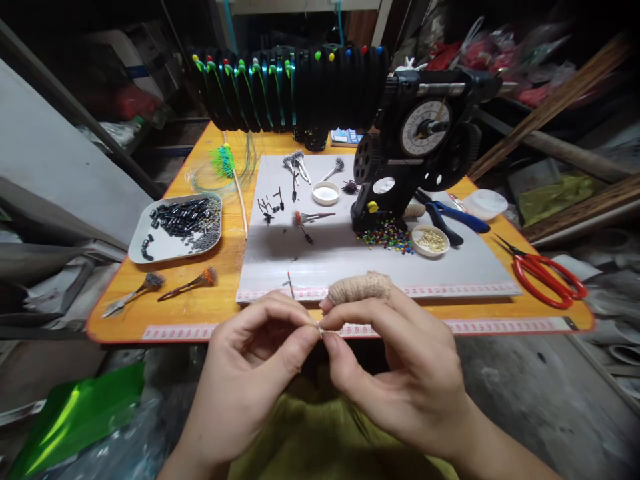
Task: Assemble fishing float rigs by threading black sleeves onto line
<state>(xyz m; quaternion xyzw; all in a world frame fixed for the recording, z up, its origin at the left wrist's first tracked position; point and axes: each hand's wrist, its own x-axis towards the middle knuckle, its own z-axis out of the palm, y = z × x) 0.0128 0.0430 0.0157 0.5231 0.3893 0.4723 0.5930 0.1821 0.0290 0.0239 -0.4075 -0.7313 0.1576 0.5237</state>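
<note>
Left hand [250, 390] and right hand [405, 380] pinch one tiny piece [320, 328], maybe wire, just off the counter [220, 312] edge; scissors [545, 275] lie well right.

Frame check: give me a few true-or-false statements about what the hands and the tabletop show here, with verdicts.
1. The left hand and right hand pinch one small pale piece between their fingertips. True.
2. The right index finger is bare. False: a beige knit wrap covers it.
3. The red scissors lie at the right end of the orange table. True.
4. The white tray on the left holds coloured beads. False: it holds small black parts; the coloured beads lie by the black machine.
5. The left hand holds the blue-handled pliers. False: they lie right of the machine.
</note>
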